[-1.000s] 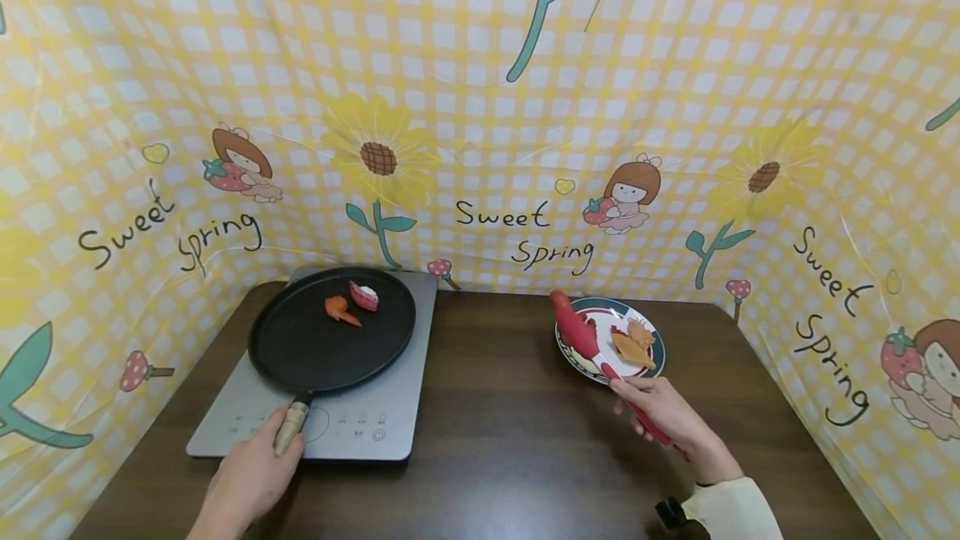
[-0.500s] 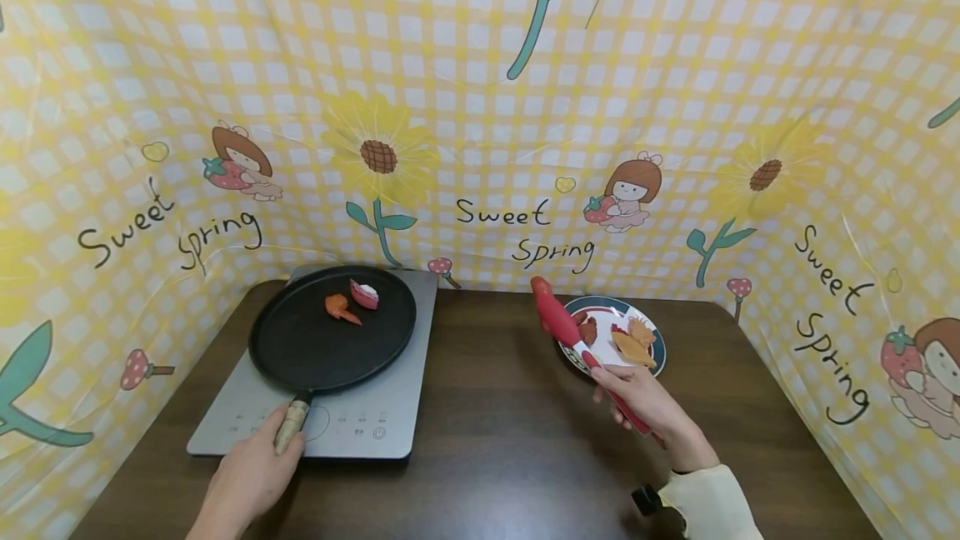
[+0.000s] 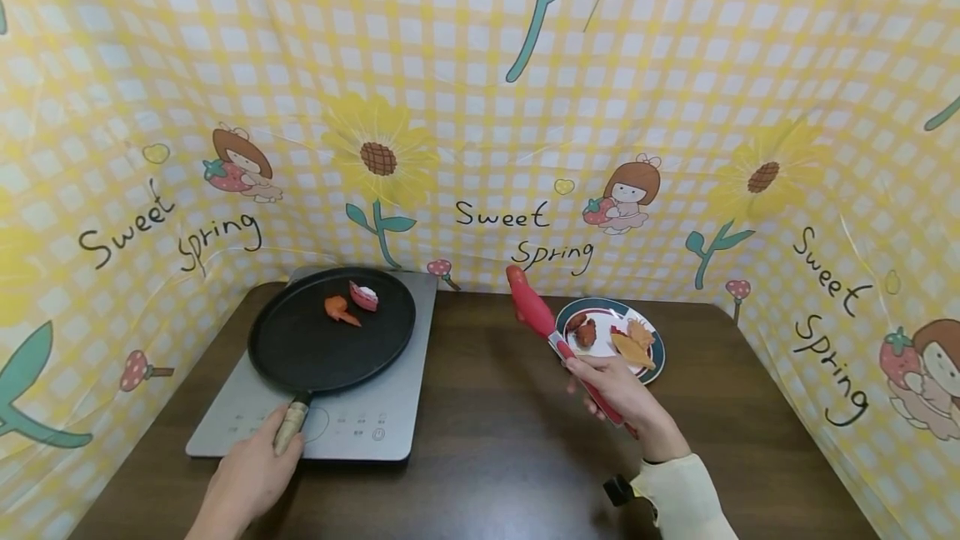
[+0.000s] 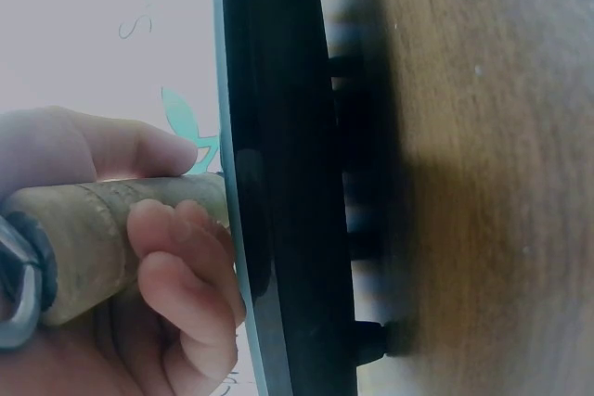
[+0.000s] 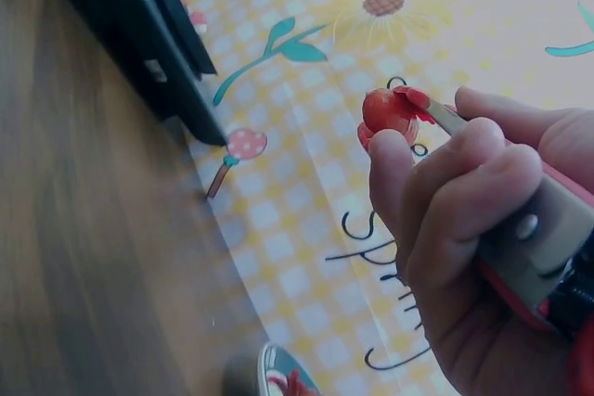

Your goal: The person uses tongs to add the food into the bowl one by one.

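Observation:
My left hand grips the beige handle of a flat black frying pan. In the left wrist view, fingers and thumb curl round that handle. An orange wing-shaped piece and a pink piece with a white top lie in the pan. My right hand holds red tongs, raised left of the plate. Between the tongs' tips is a rounded reddish piece, perhaps a sausage; the tongs hide most of it.
The pan sits on a silver induction cooker at the left of the dark wooden table. Brown drumstick-like food and yellow pieces lie on the plate. A checked cloth encloses the back and sides.
My right hand has moved left with the tongs, carrying the reddish piece from above the plate to its left. The brown food on the plate has come into view. My left hand stays put.

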`<state>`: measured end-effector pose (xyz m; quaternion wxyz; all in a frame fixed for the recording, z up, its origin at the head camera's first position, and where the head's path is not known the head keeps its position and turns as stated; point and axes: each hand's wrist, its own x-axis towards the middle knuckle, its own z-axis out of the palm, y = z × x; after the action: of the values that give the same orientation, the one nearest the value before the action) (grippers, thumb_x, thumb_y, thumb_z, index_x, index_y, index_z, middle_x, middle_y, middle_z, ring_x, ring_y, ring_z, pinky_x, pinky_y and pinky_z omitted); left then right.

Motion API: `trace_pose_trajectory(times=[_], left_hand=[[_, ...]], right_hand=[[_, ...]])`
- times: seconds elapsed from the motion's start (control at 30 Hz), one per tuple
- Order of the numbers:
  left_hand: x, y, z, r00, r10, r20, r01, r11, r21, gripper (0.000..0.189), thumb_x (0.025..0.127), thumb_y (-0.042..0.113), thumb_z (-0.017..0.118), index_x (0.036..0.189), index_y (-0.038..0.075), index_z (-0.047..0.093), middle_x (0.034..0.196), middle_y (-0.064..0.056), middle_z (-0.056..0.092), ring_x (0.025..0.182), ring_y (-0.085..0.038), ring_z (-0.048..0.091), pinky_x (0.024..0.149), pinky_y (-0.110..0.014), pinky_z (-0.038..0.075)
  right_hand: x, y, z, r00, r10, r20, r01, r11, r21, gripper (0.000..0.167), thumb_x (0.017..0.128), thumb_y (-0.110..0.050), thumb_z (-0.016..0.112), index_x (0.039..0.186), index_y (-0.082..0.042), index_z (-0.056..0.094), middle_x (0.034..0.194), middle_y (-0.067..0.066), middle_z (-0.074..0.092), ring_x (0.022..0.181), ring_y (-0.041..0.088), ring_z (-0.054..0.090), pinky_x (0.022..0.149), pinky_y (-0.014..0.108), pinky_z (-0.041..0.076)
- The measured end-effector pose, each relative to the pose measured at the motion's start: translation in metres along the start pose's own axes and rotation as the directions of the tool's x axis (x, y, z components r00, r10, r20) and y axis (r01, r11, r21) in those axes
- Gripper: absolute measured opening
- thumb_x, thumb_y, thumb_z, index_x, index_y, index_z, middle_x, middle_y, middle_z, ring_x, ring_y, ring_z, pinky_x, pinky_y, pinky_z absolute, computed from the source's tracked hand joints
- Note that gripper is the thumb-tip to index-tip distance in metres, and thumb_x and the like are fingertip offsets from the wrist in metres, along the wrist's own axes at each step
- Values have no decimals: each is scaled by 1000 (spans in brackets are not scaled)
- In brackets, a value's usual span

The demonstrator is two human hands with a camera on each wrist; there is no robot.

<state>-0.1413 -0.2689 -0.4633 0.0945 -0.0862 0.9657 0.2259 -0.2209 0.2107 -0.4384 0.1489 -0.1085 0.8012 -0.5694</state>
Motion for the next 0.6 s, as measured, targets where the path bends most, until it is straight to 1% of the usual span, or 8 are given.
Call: trace_pose_trajectory(times=[0.13, 0.33, 0.5, 0.6], left_hand=[[-1, 0, 1, 1000, 5, 3, -5, 1000, -9, 71, 95, 46, 41, 143, -5, 27, 128, -39, 44, 102, -52, 52, 72, -54, 44], [-1, 0, 2, 1000, 5, 19, -5, 1000, -14, 74, 95, 49, 39, 143, -5, 26, 127, -39, 44, 100, -51, 53, 71, -53, 44], [-1, 0, 1, 1000, -2, 11, 2, 1000, -3, 73, 95, 49, 40, 143, -5, 27, 127, -39, 45, 101, -52, 53, 71, -53, 44], [0, 0, 1, 1000, -1, 10, 1, 1000, -6, 72, 95, 48, 40, 143, -5, 27, 126, -39, 45, 100, -52, 53, 70, -53, 44]], right_hand=[[5, -3, 4, 1000, 1, 9, -1, 1000, 18, 39, 95, -37, 56, 103, -1, 66, 74, 15, 63, 45, 15, 53, 47, 26, 47], [8, -8, 9, 999, -19, 27, 17, 999, 51, 38, 95, -33, 57, 112, 1, 62, 84, 20, 63, 45, 13, 51, 45, 24, 46], [10, -10, 14, 999, -25, 41, 22, 998, 58, 37, 95, -32, 57, 111, 0, 62, 83, 17, 63, 46, 13, 52, 46, 24, 46], [12, -10, 18, 999, -12, 43, 9, 997, 80, 39, 95, -34, 57, 113, -1, 62, 82, 13, 64, 46, 13, 52, 46, 24, 45]])
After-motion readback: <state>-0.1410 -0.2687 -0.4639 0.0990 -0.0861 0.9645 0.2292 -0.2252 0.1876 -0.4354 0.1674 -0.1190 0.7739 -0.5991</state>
